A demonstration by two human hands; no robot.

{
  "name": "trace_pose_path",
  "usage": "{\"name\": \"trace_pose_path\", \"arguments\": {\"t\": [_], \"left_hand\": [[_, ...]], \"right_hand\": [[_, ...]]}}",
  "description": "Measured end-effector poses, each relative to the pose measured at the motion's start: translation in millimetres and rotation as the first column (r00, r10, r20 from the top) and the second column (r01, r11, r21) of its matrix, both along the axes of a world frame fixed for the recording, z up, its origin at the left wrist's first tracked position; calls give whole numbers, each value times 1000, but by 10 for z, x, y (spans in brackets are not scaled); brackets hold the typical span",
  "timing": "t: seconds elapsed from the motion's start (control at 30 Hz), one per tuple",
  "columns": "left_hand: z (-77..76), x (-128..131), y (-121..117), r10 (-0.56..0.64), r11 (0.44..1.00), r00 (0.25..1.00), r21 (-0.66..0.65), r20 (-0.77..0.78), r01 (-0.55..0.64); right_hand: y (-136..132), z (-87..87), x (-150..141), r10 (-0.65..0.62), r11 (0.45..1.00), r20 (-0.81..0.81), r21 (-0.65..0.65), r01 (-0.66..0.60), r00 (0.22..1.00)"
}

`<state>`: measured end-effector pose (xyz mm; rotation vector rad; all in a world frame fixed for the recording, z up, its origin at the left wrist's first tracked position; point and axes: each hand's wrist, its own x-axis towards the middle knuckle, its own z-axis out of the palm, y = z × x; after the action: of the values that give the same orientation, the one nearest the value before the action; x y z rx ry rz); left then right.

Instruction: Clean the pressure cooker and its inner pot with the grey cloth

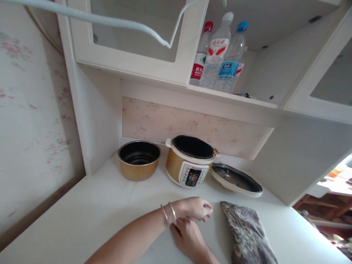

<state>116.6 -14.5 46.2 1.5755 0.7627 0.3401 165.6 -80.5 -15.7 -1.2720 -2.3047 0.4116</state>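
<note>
My left hand (pixel 196 209) reaches in from the lower left, its fingers loosely curled with nothing visible in them. Two silver bangles (pixel 168 213) circle that wrist. Crossing from the lower right, my right hand (pixel 189 236) meets the underside of the left wrist; its fingertips are hidden there. Just beyond both hands stands a gold and white electric cooker (pixel 173 165), lidless, with a dark interior. To its left is a gold inner pot (pixel 139 173) with a black inside. The lid (pixel 236 179) lies inner side up on the right. A grey-brown patterned cloth (pixel 247 233) rests nearest the right side.
White cabinets overhang the white countertop (pixel 110 216). An open shelf above holds several plastic bottles (pixel 217 55). A white cable (pixel 123 24) crosses the upper left. Side panels bound the counter, and a floral papered wall (pixel 30 121) stands at far left.
</note>
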Motion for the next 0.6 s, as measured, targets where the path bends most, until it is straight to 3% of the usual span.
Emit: {"name": "trace_pose_path", "arguments": {"t": [0.1, 0.17, 0.23, 0.3, 0.37, 0.43, 0.5, 0.6], "left_hand": [[175, -752, -15, 189, 982, 968, 1, 164, -191], [266, -1263, -1, 391, 910, 887, 39, 246, -412], [321, -1755, 46, 618, 748, 733, 75, 286, -660], [340, -2211, 127, 776, 527, 529, 108, 342, -843], [335, -2612, 235, 862, 297, 331, 146, 384, -944], [319, -2930, 354, 905, 147, 205, 178, 373, -973], [300, -3145, 467, 928, 105, 168, 198, 333, -975], [278, -3279, 596, 945, 112, 176, 231, 276, -966]], "right_hand": [[72, 114, -43, -41, 987, -123, -156, 21, 992], [211, 164, -73, -97, 948, -234, -318, 18, 967], [407, 224, -131, -166, 885, -332, -465, -8, 929], [631, 326, -235, -215, 844, -398, -535, -35, 892], [862, 477, -386, -250, 837, -429, -546, -28, 868], [1087, 657, -569, -277, 846, -439, -533, 0, 855], [1299, 832, -760, -309, 850, -444, -526, 35, 841], [1578, 1039, -1009, -330, 859, -490, -511, 40, 807]]}}
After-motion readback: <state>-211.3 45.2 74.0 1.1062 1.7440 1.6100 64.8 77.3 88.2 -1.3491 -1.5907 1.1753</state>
